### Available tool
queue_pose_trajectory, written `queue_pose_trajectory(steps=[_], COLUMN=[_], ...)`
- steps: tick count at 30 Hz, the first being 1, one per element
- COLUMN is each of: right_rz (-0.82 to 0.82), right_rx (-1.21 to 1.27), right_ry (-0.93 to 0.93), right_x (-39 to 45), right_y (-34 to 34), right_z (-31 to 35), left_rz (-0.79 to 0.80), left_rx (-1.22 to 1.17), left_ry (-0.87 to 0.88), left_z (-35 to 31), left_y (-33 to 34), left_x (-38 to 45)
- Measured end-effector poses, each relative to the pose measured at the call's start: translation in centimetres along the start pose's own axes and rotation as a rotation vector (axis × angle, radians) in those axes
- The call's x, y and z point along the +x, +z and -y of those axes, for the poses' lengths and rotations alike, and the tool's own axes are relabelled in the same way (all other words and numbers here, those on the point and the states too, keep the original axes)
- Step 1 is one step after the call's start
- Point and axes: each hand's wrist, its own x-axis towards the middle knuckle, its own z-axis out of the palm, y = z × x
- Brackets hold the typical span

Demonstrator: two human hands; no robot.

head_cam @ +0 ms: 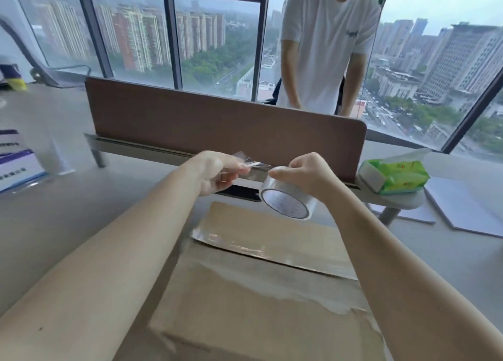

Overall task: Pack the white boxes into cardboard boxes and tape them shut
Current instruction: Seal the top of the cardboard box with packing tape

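In the head view, the taping step is being carried out. A roll of clear tape (pixel 287 198) is being gripped by the right hand (pixel 310 176), fingers curled over its top and the thumb laid along the near rim. The loose tape end (pixel 246 162) is being pinched by the fingertips of the left hand (pixel 215 171) and drawn out to the left; both hands are being held above the far edge of the cardboard box (pixel 258 292).

The box is lying directly below the forearms with its flaps closed, and glossy strips of tape are already being shown across its top. No white boxes are being seen; they are judged to be inside. Next, a longer strip is likely to be needed, kept taut and lowered onto a seam before being pressed flat.

The box is being supported by a pale grey desk (pixel 68 211). A brown divider panel (pixel 226 126) is standing behind it, and a green tissue pack (pixel 394 176) is resting to the right. Beyond, another person in a white shirt (pixel 326 47) is standing before tall windows (pixel 174 33) overlooking a city.
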Motion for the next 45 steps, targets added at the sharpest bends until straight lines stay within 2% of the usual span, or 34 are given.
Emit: queue_pose_trajectory(steps=[4,10,15,21,26,30,32,34,37,39,42,45], right_rz=[0.033,0.088,0.093,0.022,0.039,0.067,0.070,0.107,0.156,0.148,0.097,0.088], right_rx=[-0.119,-0.038,0.006,-0.018,-0.234,-0.559,-0.617,-0.532,-0.117,0.059,0.063,-0.077], right_ry=[-0.025,0.000,0.098,0.056,0.085,0.124,0.130,0.146,0.188,0.187,0.160,0.143], right_x=[-0.6,-1.7,-2.7,-3.7,-3.9,-4.3,-4.4,-4.4,-4.5,-4.9,-5.0,-4.6], right_y=[2.3,5.9,7.3,8.7,9.0,9.0,9.0,8.8,7.8,7.6,8.3,8.7], right_z=[3.6,6.1,6.1,5.8,6.2,6.6,6.7,6.5,5.4,4.2,3.1,3.6], left_rz=[0.000,-0.083,-0.148,-0.200,-0.238,-0.268,-0.270,-0.263,-0.247,-0.209,-0.186,-0.192], left_rx=[0.112,0.222,0.258,0.288,0.355,0.408,0.435,0.389,0.323,0.308,0.294,0.289], left_ry=[-0.069,-0.020,0.016,0.058,0.085,0.121,0.141,0.124,0.062,0.021,0.003,0.012], left_z=[0.7,2.6,3.7,5.2,6.9,7.7,7.7,8.0,8.7,9.3,10.0,10.5], left_y=[-4.6,-8.9,-10.0,-9.5,-9.6,-9.8,-9.9,-10.1,-10.5,-10.5,-10.2,-10.2], left_x=[-2.0,-3.8,-3.9,-3.9,-3.7,-3.7,-3.8,-3.5,-3.0,-2.9,-2.7,-2.6])
